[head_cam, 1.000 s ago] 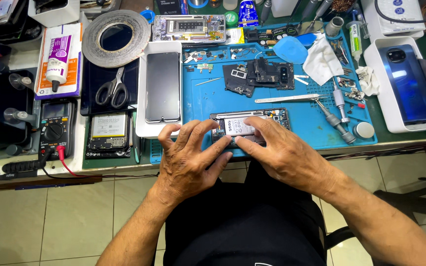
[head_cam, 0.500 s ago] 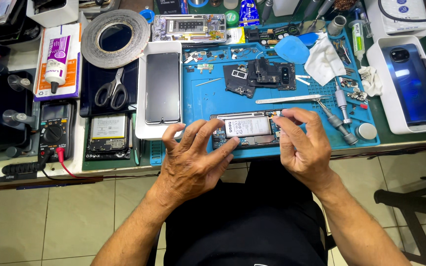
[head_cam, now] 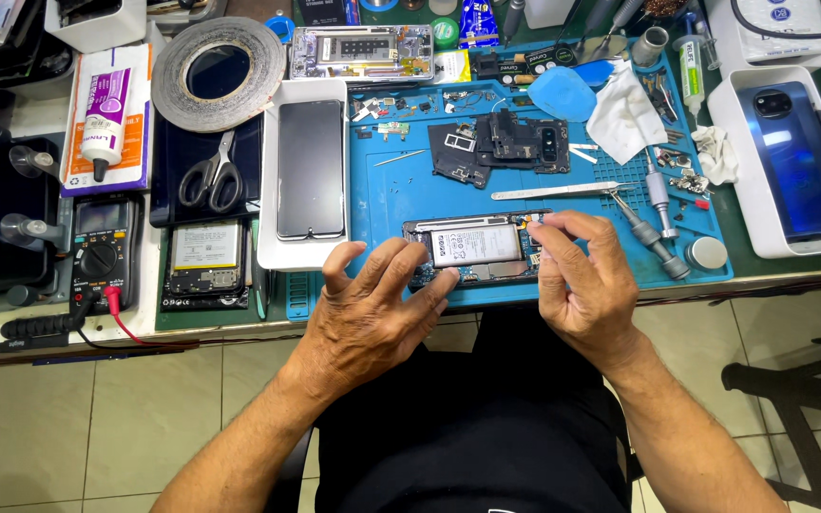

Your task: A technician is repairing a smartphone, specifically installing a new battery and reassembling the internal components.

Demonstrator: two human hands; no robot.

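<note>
An opened phone (head_cam: 479,247) with its white battery showing lies on the blue work mat (head_cam: 391,199), close to the mat's front edge. My left hand (head_cam: 372,309) hovers at the phone's left end with fingers spread, fingertips at or just over its edge, holding nothing. My right hand (head_cam: 583,285) curls over the phone's right end, thumb and fingers pinched on its edge. The right end of the phone is hidden under those fingers.
On the mat lie metal tweezers (head_cam: 563,191), a screwdriver (head_cam: 658,204), black circuit boards (head_cam: 501,147) and small parts. A dark phone screen (head_cam: 310,169) sits in a white tray. Scissors (head_cam: 211,176), a tape roll (head_cam: 220,71), a multimeter (head_cam: 97,245) stand left; a blue phone (head_cam: 795,157) right.
Both hands have come off the top of the opened phone. My left hand drew back to the left with fingers spread; my right hand shifted to the phone's right end.
</note>
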